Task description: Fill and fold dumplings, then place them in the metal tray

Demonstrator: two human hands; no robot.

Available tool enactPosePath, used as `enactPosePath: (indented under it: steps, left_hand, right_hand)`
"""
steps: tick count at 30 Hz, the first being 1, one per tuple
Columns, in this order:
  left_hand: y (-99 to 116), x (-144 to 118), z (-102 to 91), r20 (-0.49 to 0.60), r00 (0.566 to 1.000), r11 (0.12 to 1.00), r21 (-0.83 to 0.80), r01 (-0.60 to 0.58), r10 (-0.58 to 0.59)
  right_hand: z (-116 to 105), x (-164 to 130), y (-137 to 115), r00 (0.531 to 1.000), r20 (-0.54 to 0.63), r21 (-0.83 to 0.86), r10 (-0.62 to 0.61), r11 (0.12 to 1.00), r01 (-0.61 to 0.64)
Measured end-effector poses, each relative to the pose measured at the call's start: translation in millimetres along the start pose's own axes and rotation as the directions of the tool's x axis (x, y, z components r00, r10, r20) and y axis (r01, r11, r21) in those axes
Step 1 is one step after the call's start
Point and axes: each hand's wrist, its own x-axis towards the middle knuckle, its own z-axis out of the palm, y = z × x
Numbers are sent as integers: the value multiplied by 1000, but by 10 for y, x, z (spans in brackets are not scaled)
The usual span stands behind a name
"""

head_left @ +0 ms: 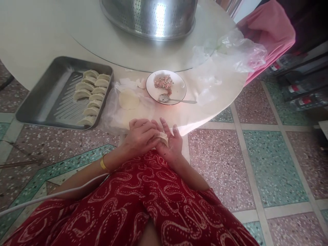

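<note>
Both hands grasp one dumpling (163, 138), left hand (140, 136) pinching, right hand (170, 145) cupping. Sealing step, I'd say. Next needs tray (33, 106) space

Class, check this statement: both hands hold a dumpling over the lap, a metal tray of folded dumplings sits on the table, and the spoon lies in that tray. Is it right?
Not quite. The head view shows the spoon lying in the white plate of filling, not in the metal tray. The rest holds: the left hand and right hand hold a dumpling over the lap, and folded dumplings sit in the tray on the table.

Pale folded dumpling (163, 138) pinched between both hands, just above lap
</note>
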Motion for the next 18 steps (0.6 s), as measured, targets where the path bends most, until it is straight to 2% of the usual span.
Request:
enactPosePath:
  steps: [11, 18]
  left_hand:
    - [-2, -52, 40, -56, 998, 993, 116, -5, 12]
    - [13, -101, 2, 3, 999, 991, 125, 52, -53]
  right_hand:
    - [12, 26, 30, 999, 6, 17, -50, 999, 50]
    - [8, 40, 35, 997, -11, 37, -77, 996, 77]
